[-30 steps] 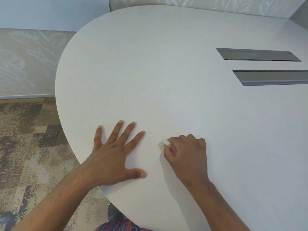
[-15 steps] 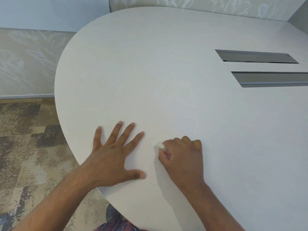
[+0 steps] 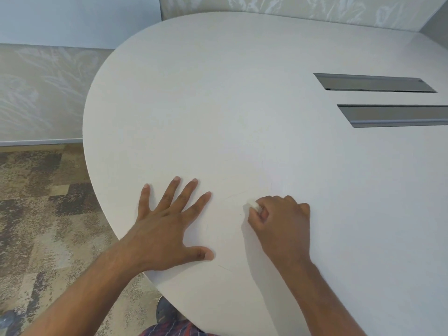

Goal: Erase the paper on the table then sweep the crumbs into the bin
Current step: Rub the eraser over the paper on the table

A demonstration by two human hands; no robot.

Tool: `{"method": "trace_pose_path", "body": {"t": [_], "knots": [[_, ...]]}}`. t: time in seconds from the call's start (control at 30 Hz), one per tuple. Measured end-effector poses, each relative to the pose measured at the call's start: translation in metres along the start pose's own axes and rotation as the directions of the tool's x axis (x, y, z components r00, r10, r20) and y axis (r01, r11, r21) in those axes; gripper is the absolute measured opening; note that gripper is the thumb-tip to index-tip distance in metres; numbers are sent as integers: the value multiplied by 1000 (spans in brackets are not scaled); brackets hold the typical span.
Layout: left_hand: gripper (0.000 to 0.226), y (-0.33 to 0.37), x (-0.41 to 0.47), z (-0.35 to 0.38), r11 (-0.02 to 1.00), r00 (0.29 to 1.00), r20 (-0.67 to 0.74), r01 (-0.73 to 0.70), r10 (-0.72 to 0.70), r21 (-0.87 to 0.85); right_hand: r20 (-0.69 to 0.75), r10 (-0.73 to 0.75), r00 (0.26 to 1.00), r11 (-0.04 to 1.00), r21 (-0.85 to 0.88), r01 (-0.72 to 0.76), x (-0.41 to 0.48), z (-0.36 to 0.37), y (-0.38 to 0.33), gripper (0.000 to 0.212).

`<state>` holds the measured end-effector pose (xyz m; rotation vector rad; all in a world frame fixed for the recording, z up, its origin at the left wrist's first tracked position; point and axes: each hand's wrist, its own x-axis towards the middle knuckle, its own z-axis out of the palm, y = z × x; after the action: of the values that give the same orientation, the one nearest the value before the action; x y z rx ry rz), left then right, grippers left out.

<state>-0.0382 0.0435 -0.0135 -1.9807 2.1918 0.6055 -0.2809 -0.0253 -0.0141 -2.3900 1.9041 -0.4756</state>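
Observation:
A white sheet of paper [image 3: 228,229] lies on the white table [image 3: 218,105] near its front edge, hard to tell from the tabletop; faint pencil lines show on it. My left hand [image 3: 167,229] lies flat on the paper's left part, fingers spread. My right hand [image 3: 281,224] pinches a small white eraser [image 3: 252,204] and presses it on the paper just right of my left fingers. No bin is in view.
Two long grey cable slots [image 3: 373,83] [image 3: 397,115] are set in the table at the right. Patterned carpet [image 3: 36,214] lies to the left below the table's curved edge. A patterned wall panel [image 3: 41,93] stands behind.
My right hand with the eraser slid left and back right in small rubbing strokes. My left hand has stayed flat on the paper.

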Motion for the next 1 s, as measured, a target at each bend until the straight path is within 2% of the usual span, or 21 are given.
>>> {"method": "trace_pose_path", "body": {"t": [0.1, 0.17, 0.2, 0.23, 0.3, 0.4, 0.5, 0.57, 0.63, 0.73, 0.83, 0.93, 1.0], "knots": [[115, 0, 0, -1, 1000, 1000, 3, 2, -2, 18, 60, -95, 994, 995, 1, 95, -5, 1, -9, 27], [114, 1, -2, -1, 1000, 1000, -8, 0, 0, 20, 46, -32, 998, 999, 35, 30, -1, 0, -2, 28], [113, 2, -3, -1, 1000, 1000, -19, -2, 2, 15, 29, 36, 999, 992, 119, -39, 4, -3, 6, 27], [113, 5, -5, 0, 1000, 999, -33, -4, 4, 5, 21, 110, 994, 960, 256, -112, 8, -8, 13, 25], [112, 11, -11, 1, 1000, 998, -59, -1, 1, -8, 58, 214, 975, 827, 521, -212, 11, -19, 19, 18], [113, 20, -18, 5, 1000, 996, -84, 4, -2, 21, 118, 169, 979, 756, 621, -206, 10, -27, 12, 12], [114, 25, -20, 3, 999, 990, -139, -7, 2, -38, 222, 123, 967, 694, 677, -244, 7, -27, 2, 7], [109, 21, -16, -3, 994, 982, -186, -40, 20, -102, 264, 89, 960, 697, 672, -249, 4, -25, -2, 6], [105, 12, -10, -10, 991, 973, -223, -90, 66, -98, 284, 38, 958, 744, 632, -217, 1, -22, -7, 5], [107, -3, -2, -16, 992, 985, -117, -125, 125, 11, 273, -43, 961, 830, 545, -118, -6, -19, -13, 3], [115, -10, 4, -13, 991, 991, -9, -131, 131, 39, 244, -144, 959, 882, 470, 13, -11, -13, -20, 4], [118, -11, 6, -9, 992, 992, -8, -126, 126, 3, 197, -209, 958, 913, 389, 119, -11, -4, -22, 9], [120, -12, 6, -8, 992, 992, -18, -122, 122, -2, 150, -187, 971, 934, 334, 129, -5, 0, -18, 9]]}}
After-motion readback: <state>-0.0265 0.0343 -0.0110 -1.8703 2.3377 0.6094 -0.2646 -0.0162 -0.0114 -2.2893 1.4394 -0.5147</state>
